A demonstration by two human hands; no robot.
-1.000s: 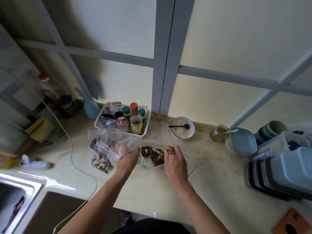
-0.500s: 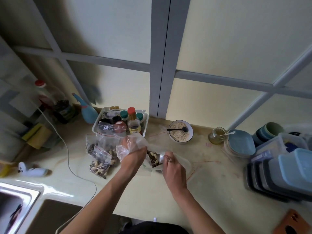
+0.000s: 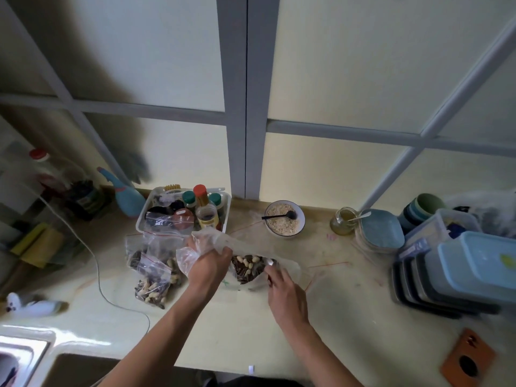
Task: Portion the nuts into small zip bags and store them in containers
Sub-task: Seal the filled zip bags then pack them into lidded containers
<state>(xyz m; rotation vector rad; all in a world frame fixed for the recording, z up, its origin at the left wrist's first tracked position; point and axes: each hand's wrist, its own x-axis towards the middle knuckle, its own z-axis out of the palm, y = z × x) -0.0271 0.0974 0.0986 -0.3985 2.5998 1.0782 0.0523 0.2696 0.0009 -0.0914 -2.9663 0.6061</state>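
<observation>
A large clear bag of mixed peanuts and dark seeds [image 3: 247, 268] lies open on the pale counter [image 3: 279, 331], between my hands. My left hand [image 3: 208, 265] grips a crumpled, empty-looking clear plastic bag [image 3: 201, 243] just above the left edge of the nut bag. My right hand [image 3: 284, 289] is at the nut bag's right edge, and its curled fingers pinch a small shiny spoon [image 3: 269, 262] whose tip is over the nuts. Several filled small zip bags [image 3: 152, 279] lie to the left. Stacked lidded plastic containers [image 3: 469, 272] stand at the far right.
A white basket of bottles and jars [image 3: 148, 216] stands behind the zip bags. A bowl of oats with a black spoon [image 3: 284, 222], a glass jar [image 3: 342, 220] and stacked plates [image 3: 381, 233] line the back. A white cable [image 3: 97, 269] crosses the left; the sink [image 3: 25, 358] is bottom left.
My left hand has lifted the clear bag off the counter. My right hand, now holding the spoon, has shifted to the nut bag's right edge.
</observation>
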